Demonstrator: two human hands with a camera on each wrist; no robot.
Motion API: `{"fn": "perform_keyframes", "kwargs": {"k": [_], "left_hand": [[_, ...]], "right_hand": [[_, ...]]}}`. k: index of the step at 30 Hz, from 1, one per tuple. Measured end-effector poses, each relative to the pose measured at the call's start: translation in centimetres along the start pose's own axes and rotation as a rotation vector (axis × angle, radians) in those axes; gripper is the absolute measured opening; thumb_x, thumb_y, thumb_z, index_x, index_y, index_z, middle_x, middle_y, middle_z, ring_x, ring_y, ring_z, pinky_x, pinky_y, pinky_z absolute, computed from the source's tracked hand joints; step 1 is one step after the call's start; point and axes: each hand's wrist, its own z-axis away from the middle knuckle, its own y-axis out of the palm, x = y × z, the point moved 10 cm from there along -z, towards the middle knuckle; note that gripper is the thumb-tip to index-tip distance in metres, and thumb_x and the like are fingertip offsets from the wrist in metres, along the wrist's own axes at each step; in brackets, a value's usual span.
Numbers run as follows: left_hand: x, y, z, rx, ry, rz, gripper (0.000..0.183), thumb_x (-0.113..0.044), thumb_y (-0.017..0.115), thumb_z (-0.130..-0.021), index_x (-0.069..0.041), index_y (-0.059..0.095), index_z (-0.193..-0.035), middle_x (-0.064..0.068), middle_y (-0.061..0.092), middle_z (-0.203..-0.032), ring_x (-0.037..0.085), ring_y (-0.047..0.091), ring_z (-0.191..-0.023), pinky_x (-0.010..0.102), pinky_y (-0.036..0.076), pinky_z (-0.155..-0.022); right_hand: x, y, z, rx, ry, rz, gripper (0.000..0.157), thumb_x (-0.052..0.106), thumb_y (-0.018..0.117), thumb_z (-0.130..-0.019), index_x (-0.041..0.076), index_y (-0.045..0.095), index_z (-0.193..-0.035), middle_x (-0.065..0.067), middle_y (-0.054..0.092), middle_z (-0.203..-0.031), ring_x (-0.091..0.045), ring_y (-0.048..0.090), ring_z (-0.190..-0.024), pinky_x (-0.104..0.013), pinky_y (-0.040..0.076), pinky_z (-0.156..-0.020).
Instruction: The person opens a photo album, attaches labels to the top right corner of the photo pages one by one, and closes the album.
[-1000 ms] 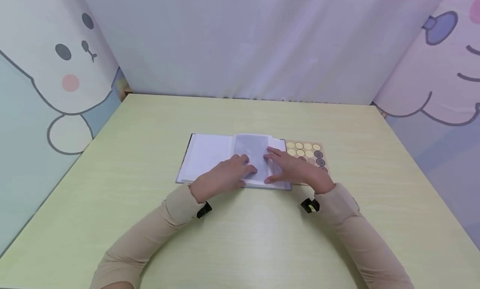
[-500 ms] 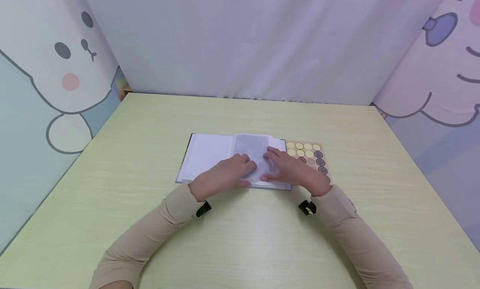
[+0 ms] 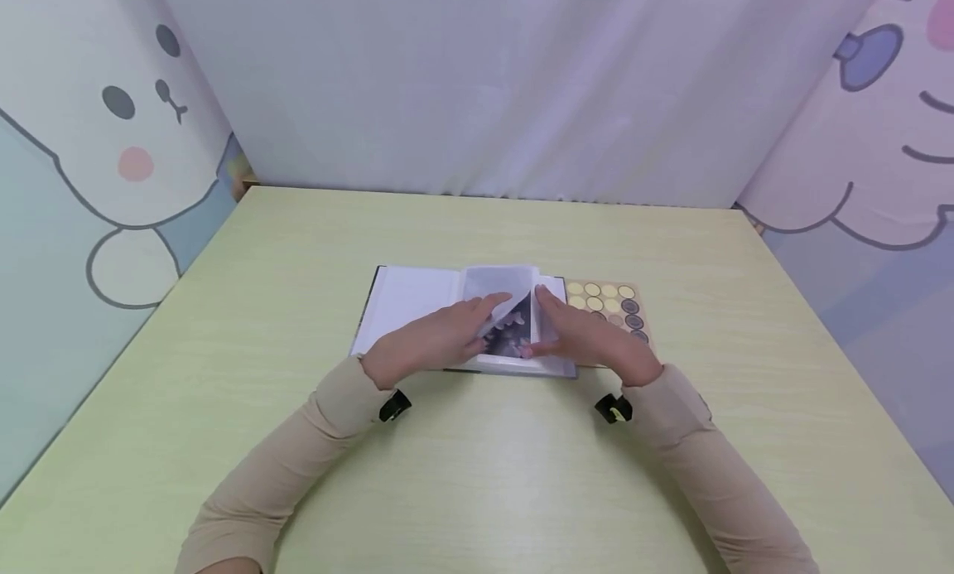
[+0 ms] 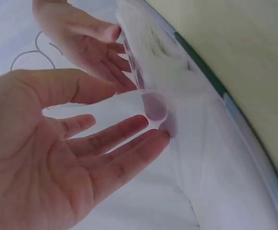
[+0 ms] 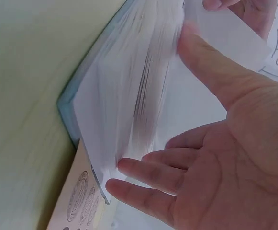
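A photo album [image 3: 410, 296] lies open on the table, its left side blank white. My left hand [image 3: 436, 338] pinches a translucent page [image 3: 495, 282] between thumb and fingers, its near right corner lifted and curled to the left. Beneath that page shows a dark photo [image 3: 510, 335]. At the album's right side, my right hand [image 3: 592, 335] spreads over the page stack, thumb at the photo's near right corner. In the right wrist view, the right fingers [image 5: 150, 172] lie nearly straight along the edges of the stacked pages [image 5: 146, 91].
A tan sheet with rows of round yellow and dark stickers [image 3: 609, 292] lies to the right, partly under the album. The pale wooden table [image 3: 477, 475] extends around them. A white curtain [image 3: 477, 85] hangs behind, with cartoon-printed panels at both sides.
The left hand has lifted the near right corner of the translucent page and drawn it left, uncovering the dark photo. The right hand has stayed at the album's right side with little movement.
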Motion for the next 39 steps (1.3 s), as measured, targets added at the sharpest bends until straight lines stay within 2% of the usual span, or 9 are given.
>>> {"fn": "perform_keyframes", "kwargs": {"k": [6,9,14,17,21,26,30,35,39], "left_hand": [[0.0,-0.6,0.4,0.022,-0.038,0.060,0.068,-0.008,0.050,-0.093,-0.017,0.012,-0.149,0.012,0.046,-0.134,0.017,0.055,-0.093,0.033,0.048,-0.085],[0.0,-1.2,0.6,0.008,-0.049,0.059,0.068,-0.006,0.050,-0.092,-0.017,0.013,-0.149,0.011,0.047,-0.134,0.017,0.054,-0.090,0.032,0.047,-0.082],[-0.4,-2.5,0.9,-0.054,-0.018,0.000,0.063,-0.002,0.049,-0.091,-0.013,0.021,-0.147,0.009,0.059,-0.107,0.017,0.051,-0.076,0.030,0.046,-0.074],[-0.6,-3.1,1.1,-0.089,0.003,-0.036,0.059,-0.002,0.048,-0.091,-0.014,0.029,-0.145,0.004,0.057,-0.089,0.016,0.048,-0.071,0.027,0.044,-0.068],[-0.5,-3.3,1.4,-0.077,-0.007,-0.081,0.054,-0.002,0.048,-0.090,-0.021,0.041,-0.140,0.000,0.058,-0.087,0.015,0.046,-0.067,0.025,0.040,-0.059],[0.2,-3.7,2.0,-0.025,-0.097,-0.136,0.049,-0.004,0.048,-0.088,-0.021,0.052,-0.133,0.003,0.064,-0.108,0.015,0.050,-0.074,0.026,0.039,-0.058],[0.8,-4.3,2.9,0.010,-0.190,-0.153,0.045,-0.007,0.047,-0.089,-0.018,0.053,-0.132,0.003,0.062,-0.117,0.014,0.044,-0.066,0.025,0.034,-0.052],[1.6,-6.0,3.9,-0.039,-0.248,-0.156,0.044,-0.005,0.044,-0.088,-0.013,0.055,-0.130,0.006,0.064,-0.112,0.012,0.027,-0.054,0.024,0.024,-0.047],[2.7,-7.2,4.7,-0.080,-0.308,-0.197,0.042,-0.006,0.046,-0.087,-0.010,0.057,-0.128,0.008,0.063,-0.115,0.015,0.038,-0.060,0.025,0.028,-0.048]], "right_hand": [[-0.3,0.4,0.1,0.071,0.041,0.072,0.092,0.052,0.062,-0.083,0.012,0.014,-0.150,-0.013,0.002,-0.156,-0.037,0.023,-0.138,-0.050,0.032,-0.105],[-0.2,0.4,0.1,0.072,0.037,0.084,0.089,0.051,0.063,-0.083,0.013,0.018,-0.150,-0.014,0.003,-0.156,-0.039,0.025,-0.137,-0.051,0.033,-0.104],[-0.1,0.5,0.1,0.070,0.018,0.086,0.089,0.048,0.065,-0.082,0.011,0.020,-0.149,-0.011,0.002,-0.157,-0.037,0.027,-0.137,-0.050,0.033,-0.105],[-0.1,0.6,0.2,0.071,0.015,0.084,0.090,0.049,0.065,-0.082,0.010,0.020,-0.149,-0.008,0.003,-0.158,-0.035,0.025,-0.138,-0.049,0.032,-0.105],[-0.1,0.6,0.2,0.072,0.004,0.084,0.090,0.049,0.065,-0.082,0.010,0.019,-0.149,-0.009,0.004,-0.157,-0.036,0.023,-0.139,-0.050,0.031,-0.106],[0.0,0.5,0.3,0.071,-0.017,0.080,0.090,0.047,0.065,-0.083,0.008,0.018,-0.149,-0.011,0.004,-0.157,-0.036,0.022,-0.139,-0.050,0.030,-0.107],[-0.1,0.6,0.4,0.074,-0.011,0.074,0.090,0.048,0.065,-0.083,0.009,0.017,-0.149,-0.011,0.004,-0.157,-0.036,0.018,-0.140,-0.050,0.028,-0.108],[-0.2,0.6,0.3,0.083,-0.003,0.077,0.091,0.048,0.064,-0.083,0.009,0.016,-0.149,-0.011,0.003,-0.157,-0.035,0.015,-0.141,-0.050,0.026,-0.109],[-0.1,0.5,0.3,0.085,-0.003,0.073,0.091,0.047,0.064,-0.083,0.009,0.016,-0.149,-0.011,0.002,-0.157,-0.035,0.015,-0.141,-0.050,0.026,-0.109]]}}
